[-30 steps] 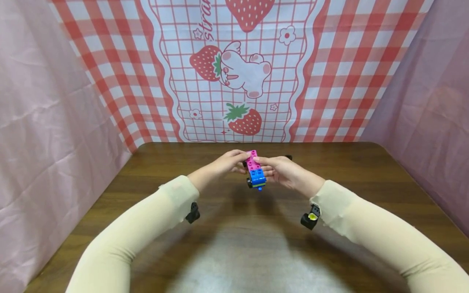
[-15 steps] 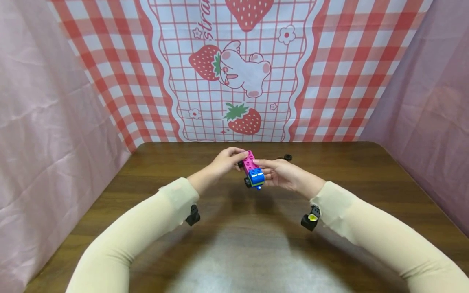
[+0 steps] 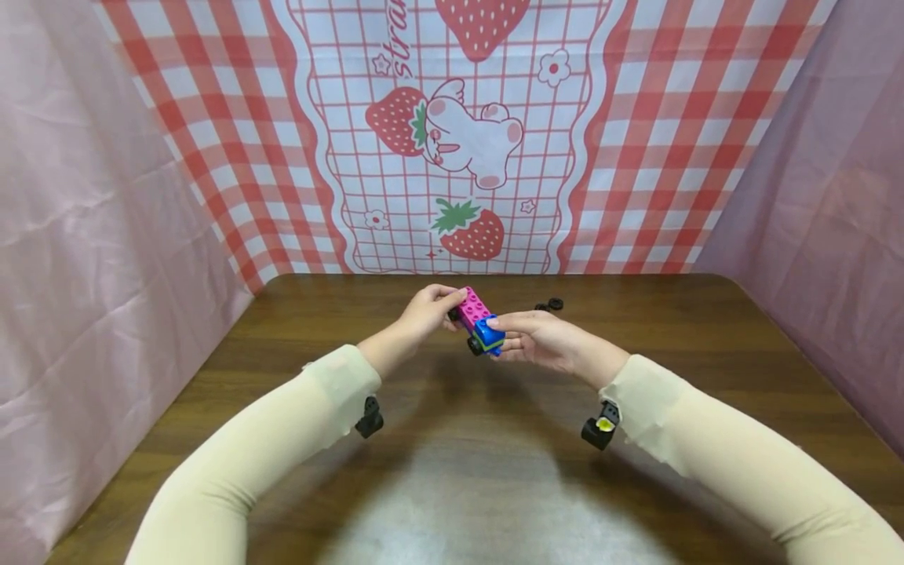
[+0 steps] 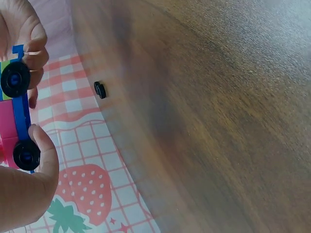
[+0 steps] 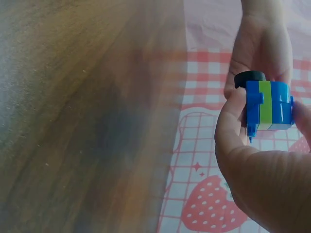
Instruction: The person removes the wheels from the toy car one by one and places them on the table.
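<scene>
A small toy car of bricks (image 3: 479, 323) is held above the wooden table (image 3: 452, 439) by both hands. It has a pink brick on top at the far end, a blue brick at the near end over a green layer (image 5: 268, 106), and black wheels (image 4: 15, 80). My left hand (image 3: 428, 311) pinches the pink far end, thumb by a wheel (image 4: 26, 154). My right hand (image 3: 531, 339) grips the blue near end between thumb and fingers.
A loose pair of black wheels (image 3: 550, 304) lies on the table near its far edge, just right of the hands (image 4: 100, 90). A strawberry-print cloth (image 3: 452, 133) hangs behind the table and pink cloth lines both sides.
The toy car has been turned and tilted, its blue end swinging right and the pink end left. Both hands kept hold and rose slightly.
</scene>
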The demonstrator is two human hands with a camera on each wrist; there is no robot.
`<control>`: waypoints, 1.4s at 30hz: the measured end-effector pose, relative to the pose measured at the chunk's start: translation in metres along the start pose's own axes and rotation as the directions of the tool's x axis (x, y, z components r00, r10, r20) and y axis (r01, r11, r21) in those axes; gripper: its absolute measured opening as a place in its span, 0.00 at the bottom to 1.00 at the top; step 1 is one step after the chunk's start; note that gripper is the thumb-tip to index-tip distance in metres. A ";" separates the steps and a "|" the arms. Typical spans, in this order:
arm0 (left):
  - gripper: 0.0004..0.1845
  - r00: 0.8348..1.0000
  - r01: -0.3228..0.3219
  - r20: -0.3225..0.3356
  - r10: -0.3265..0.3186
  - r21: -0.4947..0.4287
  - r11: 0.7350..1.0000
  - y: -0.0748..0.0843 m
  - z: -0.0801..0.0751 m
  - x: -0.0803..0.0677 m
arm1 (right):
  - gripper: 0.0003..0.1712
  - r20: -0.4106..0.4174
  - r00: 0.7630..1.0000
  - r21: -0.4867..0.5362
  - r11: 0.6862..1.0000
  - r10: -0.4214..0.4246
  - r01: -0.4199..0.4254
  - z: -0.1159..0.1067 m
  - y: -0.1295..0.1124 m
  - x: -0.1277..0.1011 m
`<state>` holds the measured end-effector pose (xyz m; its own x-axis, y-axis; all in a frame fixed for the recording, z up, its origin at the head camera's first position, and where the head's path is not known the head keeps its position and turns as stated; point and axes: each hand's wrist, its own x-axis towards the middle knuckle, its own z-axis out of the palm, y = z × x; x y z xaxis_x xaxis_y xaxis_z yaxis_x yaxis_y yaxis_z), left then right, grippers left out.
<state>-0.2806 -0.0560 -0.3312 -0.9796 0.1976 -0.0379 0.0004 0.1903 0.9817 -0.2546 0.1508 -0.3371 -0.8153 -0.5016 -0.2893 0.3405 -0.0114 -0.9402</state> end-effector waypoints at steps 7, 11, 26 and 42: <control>0.24 0.999 0.047 0.026 -0.047 -0.018 0.999 0.001 -0.003 -0.002 | 0.34 -0.085 0.996 -0.016 1.000 -0.015 0.013 -0.005 -0.007 -0.001; 0.24 0.994 0.065 0.081 -0.068 0.043 0.997 -0.001 -0.005 -0.004 | 0.35 -0.155 0.988 -0.017 1.000 -0.009 0.006 -0.009 -0.009 -0.002; 0.21 0.938 -0.186 0.334 0.092 0.260 0.948 0.016 -0.001 -0.009 | 0.35 -0.108 0.993 -0.187 0.980 0.050 -0.070 -0.018 -0.051 -0.013; 0.19 0.906 -0.352 0.376 0.192 0.420 0.837 0.016 0.011 -0.014 | 0.31 -0.154 0.984 -0.090 0.991 0.089 -0.104 -0.006 -0.050 -0.010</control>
<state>-0.2649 -0.0449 -0.3168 -0.8122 0.5773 0.0842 0.4291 0.4933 0.7566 -0.2664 0.1612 -0.2883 -0.8440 -0.3612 -0.3964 0.3801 0.1184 -0.9173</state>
